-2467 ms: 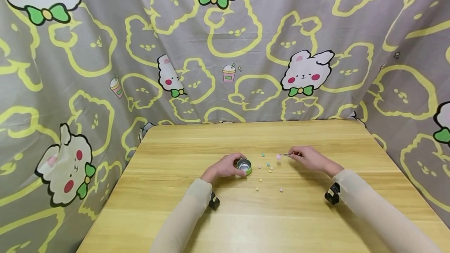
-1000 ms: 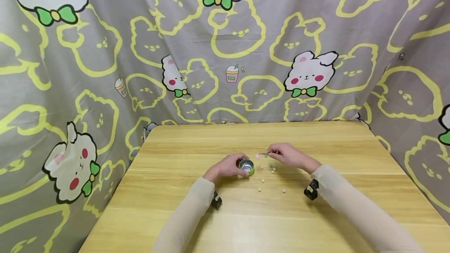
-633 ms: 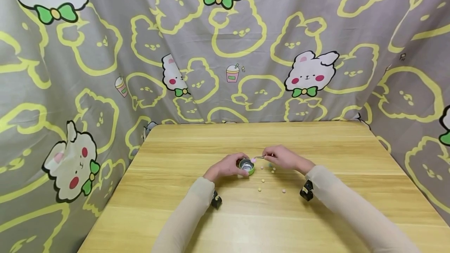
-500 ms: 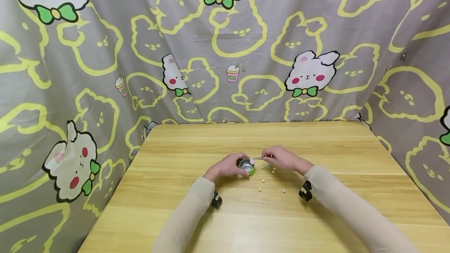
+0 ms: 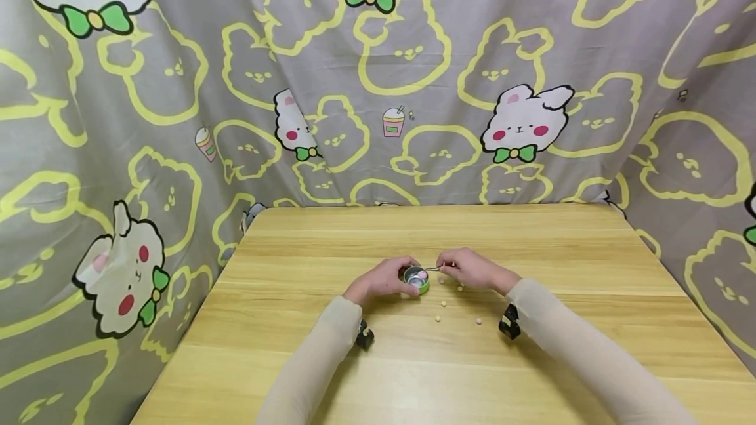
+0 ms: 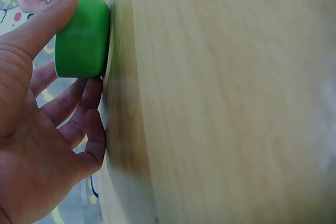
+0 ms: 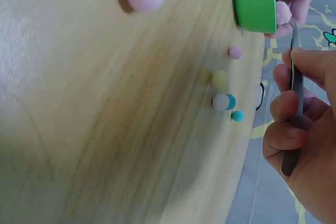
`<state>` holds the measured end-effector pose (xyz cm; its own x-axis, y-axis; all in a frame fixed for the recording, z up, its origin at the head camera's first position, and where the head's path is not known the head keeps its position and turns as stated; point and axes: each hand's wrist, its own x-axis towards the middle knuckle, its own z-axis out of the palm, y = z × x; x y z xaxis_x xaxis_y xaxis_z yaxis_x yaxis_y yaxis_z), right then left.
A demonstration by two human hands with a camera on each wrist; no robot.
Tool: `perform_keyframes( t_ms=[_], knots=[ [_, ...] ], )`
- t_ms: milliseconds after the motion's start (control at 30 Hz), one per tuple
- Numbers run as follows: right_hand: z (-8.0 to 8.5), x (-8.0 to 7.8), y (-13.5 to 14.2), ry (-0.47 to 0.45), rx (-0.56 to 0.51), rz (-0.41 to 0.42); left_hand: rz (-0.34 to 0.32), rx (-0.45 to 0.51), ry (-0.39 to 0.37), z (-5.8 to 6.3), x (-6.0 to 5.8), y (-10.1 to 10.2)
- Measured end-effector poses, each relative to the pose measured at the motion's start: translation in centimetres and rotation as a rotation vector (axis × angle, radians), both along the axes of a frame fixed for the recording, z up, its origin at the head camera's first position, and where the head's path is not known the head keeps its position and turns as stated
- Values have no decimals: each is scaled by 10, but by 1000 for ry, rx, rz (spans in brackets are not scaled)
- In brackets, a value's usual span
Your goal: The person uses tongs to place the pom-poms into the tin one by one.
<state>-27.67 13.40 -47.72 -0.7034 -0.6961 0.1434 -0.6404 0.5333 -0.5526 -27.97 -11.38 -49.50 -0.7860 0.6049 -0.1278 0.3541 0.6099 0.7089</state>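
My left hand (image 5: pixel 386 277) grips a small round green tin (image 7: pixel 255 2) on the table, thumb on one side and fingers on the other. The tin's silvery inside faces up in the head view. My right hand (image 5: pixel 472 267) holds metal tweezers (image 7: pixel 290 163) between thumb and fingers. At the tweezers' tips a fuzzy pink pom-pom (image 7: pixel 283 12) sits in the mouth of the tin, partly hidden by its wall in the right wrist view. Several smaller balls lie right of the tin, among them a yellow ball (image 5: pixel 444 303) and a teal ball (image 7: pixel 238 116).
The wooden table (image 5: pixel 295 346) carries the loose balls, with a pink ball (image 5: pixel 479 321) nearer the front and a yellow ball (image 5: pixel 438 319) left of it. A grey patterned curtain (image 5: pixel 331 149) hangs behind and at both sides.
My right hand has moved left with the tweezers, bringing the pink pom-pom from right of the loose balls to the tin's mouth. My left hand has kept its grip on the tin.
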Motion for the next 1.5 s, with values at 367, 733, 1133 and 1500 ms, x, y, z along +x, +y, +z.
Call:
perform_keyframes(
  t_ms=[367,733,1133,1500],
  knots=[
    [-3,-2,0,-39,10,-27,8,2,-6,2,1,1],
    [-2,-2,3,-18,40,-16,11,-4,-6,4,3,3],
    [-2,-4,11,-1,54,-46,15,3,-13,5,3,3],
    [1,-5,22,25,10,-51,17,10,-22,2,2,1]
  ],
)
